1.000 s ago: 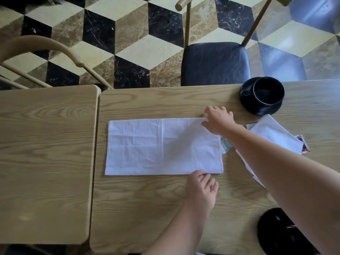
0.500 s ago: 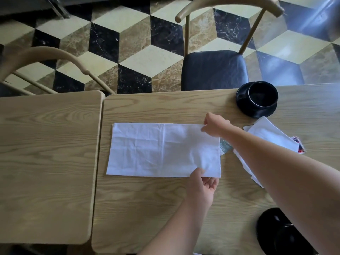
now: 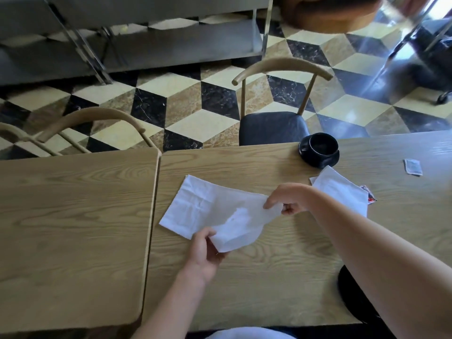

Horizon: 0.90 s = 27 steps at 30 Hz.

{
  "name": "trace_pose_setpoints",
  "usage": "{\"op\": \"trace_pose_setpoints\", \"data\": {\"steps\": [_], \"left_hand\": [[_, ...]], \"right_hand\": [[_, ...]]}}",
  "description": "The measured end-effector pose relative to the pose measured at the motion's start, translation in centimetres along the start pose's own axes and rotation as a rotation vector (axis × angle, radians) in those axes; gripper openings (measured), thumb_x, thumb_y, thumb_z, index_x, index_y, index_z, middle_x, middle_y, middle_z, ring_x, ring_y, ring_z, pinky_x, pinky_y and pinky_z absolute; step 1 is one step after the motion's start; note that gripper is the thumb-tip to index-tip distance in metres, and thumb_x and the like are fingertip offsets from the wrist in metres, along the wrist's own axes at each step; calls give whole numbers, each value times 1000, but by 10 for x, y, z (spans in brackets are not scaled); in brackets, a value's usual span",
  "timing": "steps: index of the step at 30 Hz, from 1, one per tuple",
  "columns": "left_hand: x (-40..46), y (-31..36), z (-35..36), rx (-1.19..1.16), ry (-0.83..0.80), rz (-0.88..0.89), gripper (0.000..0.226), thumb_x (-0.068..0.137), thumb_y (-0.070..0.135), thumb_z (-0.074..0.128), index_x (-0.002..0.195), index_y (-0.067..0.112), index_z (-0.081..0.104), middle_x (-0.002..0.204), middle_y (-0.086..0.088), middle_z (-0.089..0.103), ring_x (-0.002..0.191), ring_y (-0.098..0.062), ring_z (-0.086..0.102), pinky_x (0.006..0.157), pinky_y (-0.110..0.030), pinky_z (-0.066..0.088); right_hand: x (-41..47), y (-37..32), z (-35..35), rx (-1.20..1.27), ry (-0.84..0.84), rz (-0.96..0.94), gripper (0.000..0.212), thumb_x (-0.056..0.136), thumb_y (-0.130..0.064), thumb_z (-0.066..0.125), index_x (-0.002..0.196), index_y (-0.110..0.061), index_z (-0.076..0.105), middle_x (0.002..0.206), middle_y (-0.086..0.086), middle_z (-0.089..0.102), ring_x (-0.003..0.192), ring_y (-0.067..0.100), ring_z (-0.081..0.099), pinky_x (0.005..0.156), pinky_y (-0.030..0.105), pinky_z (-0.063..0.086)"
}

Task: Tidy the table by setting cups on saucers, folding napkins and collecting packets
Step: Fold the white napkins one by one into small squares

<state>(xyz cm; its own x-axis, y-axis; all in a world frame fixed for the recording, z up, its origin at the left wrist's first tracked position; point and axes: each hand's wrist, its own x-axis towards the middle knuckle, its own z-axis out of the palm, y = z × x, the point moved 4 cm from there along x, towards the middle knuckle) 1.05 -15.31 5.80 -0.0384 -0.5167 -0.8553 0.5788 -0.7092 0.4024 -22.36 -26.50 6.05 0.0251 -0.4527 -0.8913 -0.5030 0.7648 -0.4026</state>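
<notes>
White napkin [image 3: 210,211] — right end lifted, seemingly.

Wooden tables [image 3: 73,216], chairs [image 3: 274,126], cube-patterned marble floor [image 3: 195,101].

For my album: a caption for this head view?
Both hands, left and right, lift the white napkin's right end to fold it.

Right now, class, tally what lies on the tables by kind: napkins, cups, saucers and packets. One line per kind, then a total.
Napkins: 2, one in both hands, one folded
Cups: 1
Saucers: 1, under the cup; a dark thing by the right arm is too hidden to name
Packets: 2
Total: 6
</notes>
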Motion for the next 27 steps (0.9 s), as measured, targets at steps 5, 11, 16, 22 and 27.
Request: {"op": "trace_pose_setpoints", "data": {"steps": [5,11,16,22,27], "left_hand": [[-38,42,-21,95,-69,209,8,89,11,60,89,11,68,75,-5,72,66,-19,65,58,-31,50],[-77,89,-22,-25,-168,305,19,91,12,58,72,10,61,61,-4,61,57,-20,58,50,-27,51],[-110,118,-8,4,-295,368,19,96,13,55,82,6,67,64,-8,68,57,-19,66,53,-27,55],[-130,140,3,96,-370,429,18,76,11,73,92,5,67,67,-5,63,59,-13,61,50,-23,52],[-130,145,16,-61,-475,301,3,87,7,66,86,4,64,64,-4,59,52,-11,58,47,-22,50]], "right_hand": [[-46,1,21,345,-11,-117,20,83,-14,81,97,-14,66,73,-1,51,62,11,40,56,22,40],[-95,-10,46,800,-213,-241,27,86,-27,76,68,-18,59,59,-4,44,47,9,38,48,21,42],[-140,-30,61,1035,-287,-382,26,92,-22,69,71,-11,60,59,1,56,49,11,54,48,21,52],[-183,-43,61,1144,-371,-484,42,85,-26,70,52,-19,45,49,-9,35,47,6,36,50,16,35],[-198,-51,54,1100,-408,-554,39,83,-26,69,52,-19,47,48,-9,35,42,8,34,46,19,32]]}}
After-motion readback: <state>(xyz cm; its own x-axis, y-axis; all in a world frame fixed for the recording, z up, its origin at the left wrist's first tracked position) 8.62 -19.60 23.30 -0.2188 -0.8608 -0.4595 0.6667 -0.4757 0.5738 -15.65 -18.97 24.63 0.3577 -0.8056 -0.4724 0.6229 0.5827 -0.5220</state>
